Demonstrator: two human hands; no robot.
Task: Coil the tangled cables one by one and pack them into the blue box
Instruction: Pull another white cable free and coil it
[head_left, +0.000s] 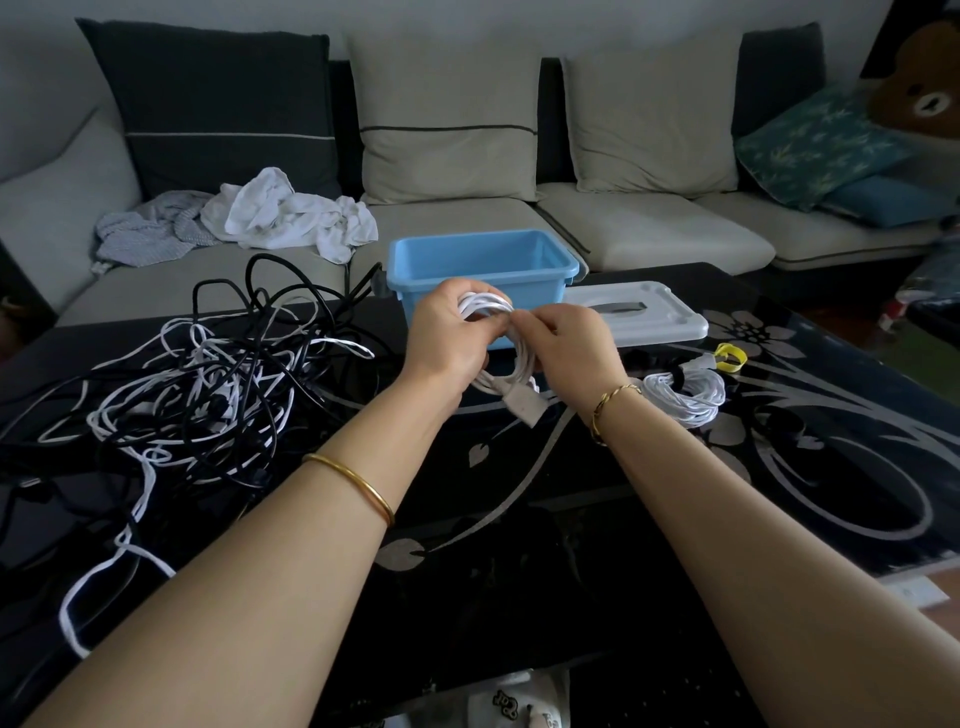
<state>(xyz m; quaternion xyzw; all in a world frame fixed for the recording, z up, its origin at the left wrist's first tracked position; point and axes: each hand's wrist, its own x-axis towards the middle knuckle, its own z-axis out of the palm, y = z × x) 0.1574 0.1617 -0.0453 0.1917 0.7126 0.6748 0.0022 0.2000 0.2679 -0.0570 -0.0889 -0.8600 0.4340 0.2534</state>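
Both hands just before the blue box (483, 270), left hand (447, 338) gripping white cable coil (498, 332), right hand (576, 348) fingers pinching its loops, tangled cables (197, 384) left of box

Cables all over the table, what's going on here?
A person is coiling a white cable in front of the open blue box. The left hand grips the loops while the right hand pinches them near the top. One bundled white coil lies on the table to the right, not yet packed. The lid lies beside the box. A tangle of black and white cables sits on the left.
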